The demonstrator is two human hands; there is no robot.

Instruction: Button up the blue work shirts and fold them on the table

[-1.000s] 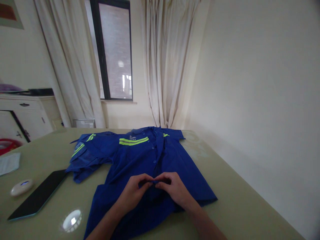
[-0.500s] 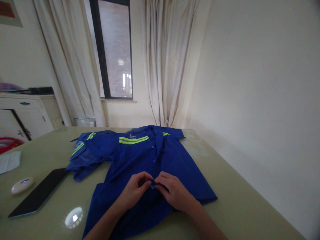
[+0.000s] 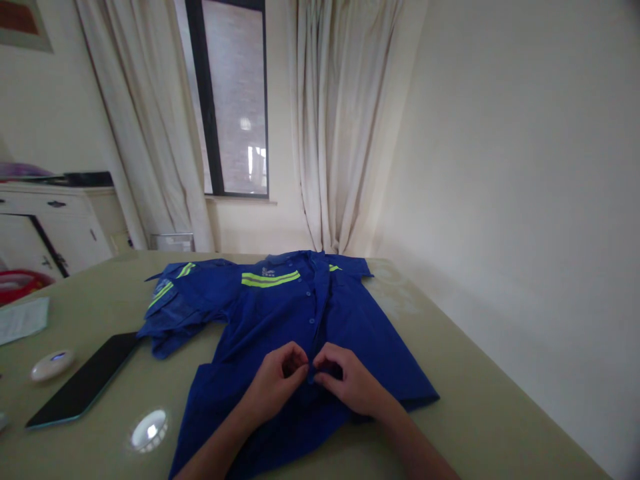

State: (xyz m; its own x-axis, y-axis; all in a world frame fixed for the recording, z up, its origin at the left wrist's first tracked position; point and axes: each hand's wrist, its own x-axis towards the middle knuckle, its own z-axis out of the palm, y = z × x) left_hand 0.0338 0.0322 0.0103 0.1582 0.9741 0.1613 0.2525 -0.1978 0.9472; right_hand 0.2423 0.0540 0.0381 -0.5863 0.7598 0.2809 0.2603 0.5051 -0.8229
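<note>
A dark blue short-sleeved work shirt (image 3: 270, 333) with yellow-green reflective stripes lies front up, its collar at the far side. Buttons run down its front opening, and the upper ones are undone. My left hand (image 3: 280, 377) pinches the cloth at the lower front opening, thumb and forefinger forming a ring. Close on the other side, my right hand (image 3: 347, 377) has its thumb and forefinger curled onto the front edge. A small bluish button (image 3: 311, 379) shows faintly between the two hands. The cloth at the fingertips is partly hidden.
The shirt lies on a glossy greenish table (image 3: 500, 413) beside a wall. Left of it are a black flat slab (image 3: 85, 383), a white oval device (image 3: 53, 365) and a paper sheet (image 3: 24, 320). A red basin (image 3: 25, 283) and a white cabinet (image 3: 65, 220) stand beyond.
My fingers have loosened and rounded, and the fold of cloth raised between them has dropped lower. The view has shifted slightly. The rest of the shirt lies as before.
</note>
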